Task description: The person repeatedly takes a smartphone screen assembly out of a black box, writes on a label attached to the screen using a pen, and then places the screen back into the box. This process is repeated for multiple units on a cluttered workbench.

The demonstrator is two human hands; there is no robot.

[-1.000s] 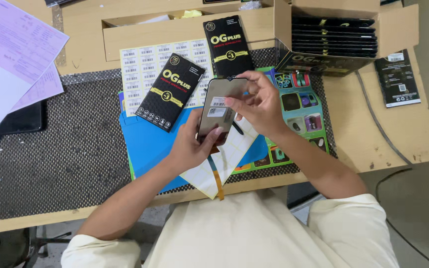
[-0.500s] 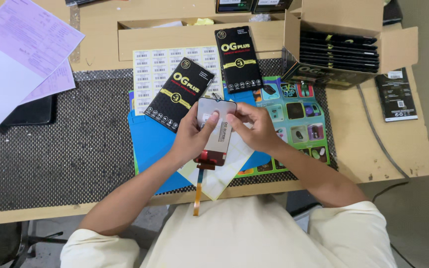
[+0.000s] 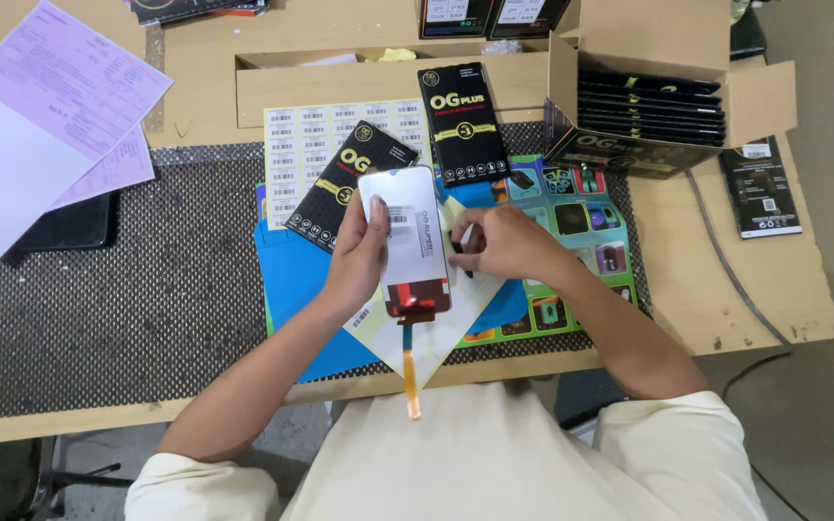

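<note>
Cardboard-brown bench (image 3: 726,289) fills the view from above, with a dark mesh mat (image 3: 127,309) over its left and middle. Left hand (image 3: 359,256) is clamped on the left edge of a phone display panel (image 3: 407,236), holding it upright with its pale back to the camera; a thin orange ribbon cable (image 3: 409,371) hangs from the panel's lower end, past the bench edge. Right hand (image 3: 494,243) is curled shut just beside the panel's right edge, its fingertips on a small pale strip there; what it pinches is too small to tell. The two hands are close together, the panel between them.

Under the hands lie a white sheet (image 3: 436,333), a blue pad (image 3: 291,280) and a colourful picture mat (image 3: 581,232). Just beyond the panel lie two flat black boxes with yellow print, one tilted (image 3: 340,178) and one nearly straight (image 3: 462,121), on a sheet of small barcode labels (image 3: 306,130). Farther right stands an open cardboard carton (image 3: 649,92) stacked with more flat black boxes, and a black packet (image 3: 760,188) lies beside it. Far left, a lilac printed form (image 3: 69,92) lies with white paper (image 3: 2,164) over a dark device (image 3: 74,224).
</note>
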